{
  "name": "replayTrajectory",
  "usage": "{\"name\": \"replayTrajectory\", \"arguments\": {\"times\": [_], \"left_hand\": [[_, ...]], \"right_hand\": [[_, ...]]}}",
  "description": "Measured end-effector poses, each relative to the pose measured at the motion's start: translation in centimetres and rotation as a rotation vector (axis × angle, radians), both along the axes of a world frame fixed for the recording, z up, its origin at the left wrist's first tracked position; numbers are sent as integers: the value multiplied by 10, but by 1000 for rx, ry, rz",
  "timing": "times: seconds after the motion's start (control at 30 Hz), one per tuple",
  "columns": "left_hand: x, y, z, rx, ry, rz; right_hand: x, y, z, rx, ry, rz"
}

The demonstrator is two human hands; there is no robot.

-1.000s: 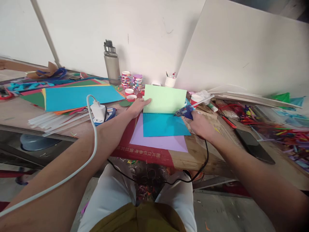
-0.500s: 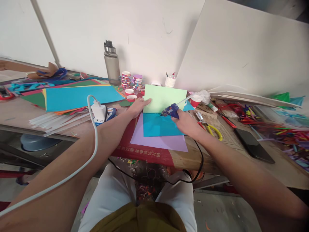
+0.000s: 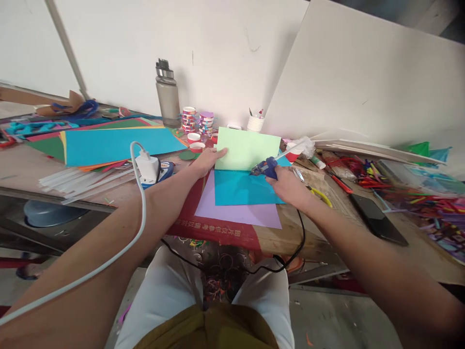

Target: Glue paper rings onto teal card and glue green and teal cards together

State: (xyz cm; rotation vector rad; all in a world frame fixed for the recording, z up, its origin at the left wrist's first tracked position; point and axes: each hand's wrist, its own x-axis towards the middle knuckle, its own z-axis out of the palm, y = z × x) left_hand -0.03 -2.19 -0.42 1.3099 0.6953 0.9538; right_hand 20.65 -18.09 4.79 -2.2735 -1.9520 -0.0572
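Observation:
My left hand (image 3: 212,160) grips the left edge of a light green sheet of paper (image 3: 249,148), thumb in front, holding it raised and tilted back. Below it a blue sheet (image 3: 241,191) lies flat, on top of a purple sheet (image 3: 240,214). Closed around a blue hot glue gun (image 3: 267,168), my right hand (image 3: 288,186) keeps the nozzle at the line where green and blue sheets meet. A clear glue stick (image 3: 286,151) juts from the gun's rear. Whether the nozzle touches the paper, I cannot tell.
At left are stacked coloured sheets (image 3: 116,145), loose glue sticks (image 3: 72,182) and a white plug (image 3: 148,167) with a cable crossing my left arm. A bottle (image 3: 168,97) and small cups (image 3: 197,147) stand behind. Yellow-handled scissors (image 3: 321,195) and a phone (image 3: 378,219) lie at right.
The glue gun in my right hand has moved a little to the right along the seam between the green and blue sheets. My left hand still holds the green sheet.

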Motion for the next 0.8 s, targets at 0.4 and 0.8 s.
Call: {"name": "replayTrajectory", "arguments": {"times": [0.4,0.8], "left_hand": [[0,1,-2,24,28,13],[-1,-1,-1,9,-10,-14]], "right_hand": [[-59,17,0,-17,183,153],[-24,6,8,-61,40,14]]}}
